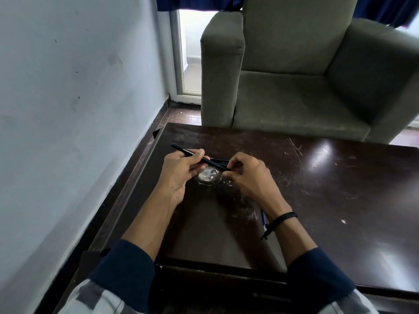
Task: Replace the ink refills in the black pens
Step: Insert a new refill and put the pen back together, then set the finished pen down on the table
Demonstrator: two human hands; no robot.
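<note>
Left hand [179,168] curled round the barrel of a black pen [190,152], right hand [247,175] pinching its right end, pen slanting above the dark table [340,177], other pens [218,160] lying just beyond, blue refill [263,217] beside the right wrist, grey armchair [294,64] far.

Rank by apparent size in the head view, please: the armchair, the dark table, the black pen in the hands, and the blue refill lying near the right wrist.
1. table, though it is nearer the camera
2. armchair
3. black pen
4. blue refill, partly hidden, so less sure
</note>
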